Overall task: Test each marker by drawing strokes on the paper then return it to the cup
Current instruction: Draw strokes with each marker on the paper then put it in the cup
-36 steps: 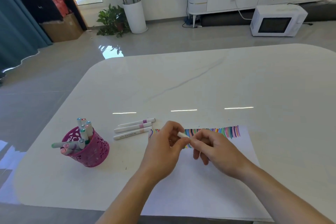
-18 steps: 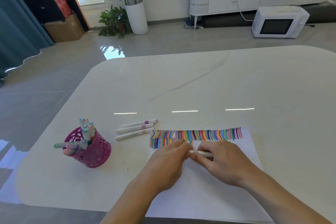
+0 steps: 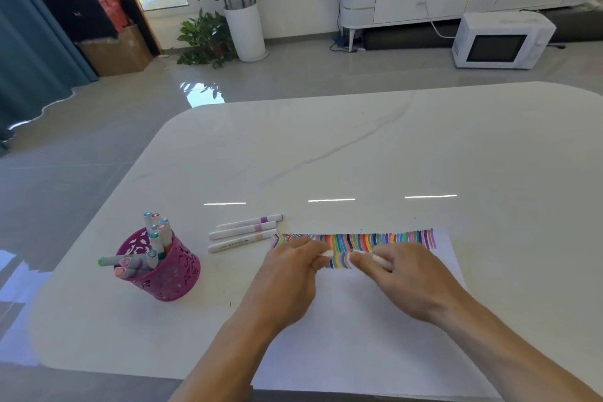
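Observation:
A white sheet of paper (image 3: 368,330) lies on the table with a row of several coloured strokes (image 3: 375,240) along its far edge. My left hand (image 3: 290,274) pinches a small white cap (image 3: 326,253) just left of the gap. My right hand (image 3: 408,281) holds the white marker body (image 3: 375,258), its end pointing left toward the cap, a short gap between them. Both hands hover over the strokes. A magenta cut-out cup (image 3: 163,271) with several markers stands to the left. Three white markers (image 3: 244,232) lie between cup and paper.
The white marble table (image 3: 359,147) reaches far beyond the paper; its front edge is near my forearms. On the floor behind stand a white microwave (image 3: 499,41), a potted plant (image 3: 244,26) and a low white cabinet (image 3: 456,0).
My hands came down toward the paper and pulled apart. The marker, held joined between both hands before, is now split into a cap in the left and the body in the right.

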The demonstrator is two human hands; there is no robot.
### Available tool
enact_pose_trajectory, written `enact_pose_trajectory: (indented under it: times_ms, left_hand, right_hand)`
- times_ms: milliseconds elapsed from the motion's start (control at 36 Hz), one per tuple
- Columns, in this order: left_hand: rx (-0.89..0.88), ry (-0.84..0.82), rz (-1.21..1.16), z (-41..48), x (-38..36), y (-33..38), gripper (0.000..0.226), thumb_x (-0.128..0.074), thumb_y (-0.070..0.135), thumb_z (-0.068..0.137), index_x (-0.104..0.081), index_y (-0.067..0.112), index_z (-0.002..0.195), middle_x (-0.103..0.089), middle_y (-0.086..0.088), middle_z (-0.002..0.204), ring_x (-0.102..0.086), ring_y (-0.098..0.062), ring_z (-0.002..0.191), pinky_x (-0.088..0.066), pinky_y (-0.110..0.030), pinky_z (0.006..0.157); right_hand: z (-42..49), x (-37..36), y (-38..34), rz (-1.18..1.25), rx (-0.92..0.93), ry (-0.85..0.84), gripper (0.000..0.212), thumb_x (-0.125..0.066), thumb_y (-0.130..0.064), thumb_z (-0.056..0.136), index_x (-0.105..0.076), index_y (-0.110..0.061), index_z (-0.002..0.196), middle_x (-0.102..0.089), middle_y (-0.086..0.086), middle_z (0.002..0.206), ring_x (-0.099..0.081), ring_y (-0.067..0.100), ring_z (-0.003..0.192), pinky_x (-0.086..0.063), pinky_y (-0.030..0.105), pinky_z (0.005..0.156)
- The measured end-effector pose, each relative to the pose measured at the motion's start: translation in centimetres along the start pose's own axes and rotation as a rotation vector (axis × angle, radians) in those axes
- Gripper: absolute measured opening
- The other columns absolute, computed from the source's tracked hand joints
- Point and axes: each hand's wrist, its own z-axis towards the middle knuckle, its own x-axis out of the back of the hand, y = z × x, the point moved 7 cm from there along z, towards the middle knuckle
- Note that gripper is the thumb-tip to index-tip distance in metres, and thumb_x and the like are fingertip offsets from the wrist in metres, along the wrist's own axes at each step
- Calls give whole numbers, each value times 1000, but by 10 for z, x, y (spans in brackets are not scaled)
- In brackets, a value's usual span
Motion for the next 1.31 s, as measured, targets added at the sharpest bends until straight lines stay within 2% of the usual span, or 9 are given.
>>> enact_pose_trajectory:
  times_ms: [250,333,417,528,667,889,1000,1139,1306]
  left_hand:
    - [37,-25,34,-4,-5,-9,19,-59,22,98,-71,25,113,-64,14,108,-56,-10,104,-46,-29,88]
    - [20,-88,38,-5,-13,-7,21,-60,25,98,-70,29,116,-62,20,124,-52,-5,119,-43,-23,99]
    - [12,-145,47,-7,-22,-7,26,-58,31,99,-67,34,123,-50,26,142,-40,2,133,-26,-9,106]
    - [-5,-184,66,-9,-30,-9,27,-56,34,99,-66,36,123,-41,26,151,-31,3,141,-21,-9,107]
    - [-2,-206,35,-9,-33,-13,25,-57,32,99,-67,35,122,-40,22,154,-30,2,143,-23,-12,111]
    - [-17,-224,6,-9,-34,-12,21,-63,26,97,-70,29,116,-48,15,149,-32,-2,144,-26,-14,112]
    - [-20,-237,26,-10,-34,-12,23,-61,28,98,-69,32,118,-45,15,152,-30,-2,145,-26,-17,114]
    - [-19,-232,33,-10,-32,-12,23,-60,29,98,-69,33,120,-42,17,154,-29,-1,145,-21,-12,112]
    - [-18,-234,43,-10,-31,-12,24,-60,32,98,-68,36,120,-41,20,154,-29,1,144,-26,-14,112]
  right_hand:
    - [9,9,14,313,-124,52,44,-47,-46,101,-61,-10,80,-45,-9,57,-36,8,52,-32,32,58]
    - [11,8,14,392,-114,55,21,-50,-27,103,-68,-37,99,-69,-11,72,-47,6,55,-42,29,60]
    - [12,8,13,504,-79,79,39,-50,-15,104,-63,-50,114,-73,-8,84,-54,9,56,-47,26,60]
    - [10,8,10,644,-71,90,34,-50,-14,106,-74,-37,101,-72,-1,96,-64,18,55,-53,27,54]
    - [9,2,10,797,-128,36,45,-43,-1,103,-80,-27,96,-74,9,95,-72,25,73,-62,40,69]
    - [9,-8,9,812,-54,-24,33,-64,8,92,-75,-21,101,-74,7,82,-73,21,76,-60,27,71]
    - [11,-14,9,667,-12,6,25,-85,-12,83,-71,-31,93,-69,-6,76,-66,12,71,-57,23,66]
    - [9,-18,15,770,-92,28,23,-67,-44,88,-70,-21,86,-64,1,68,-59,18,57,-54,31,57]
    - [9,-20,20,820,-116,59,19,-58,-10,100,-71,-18,87,-67,12,67,-58,24,54,-53,33,52]
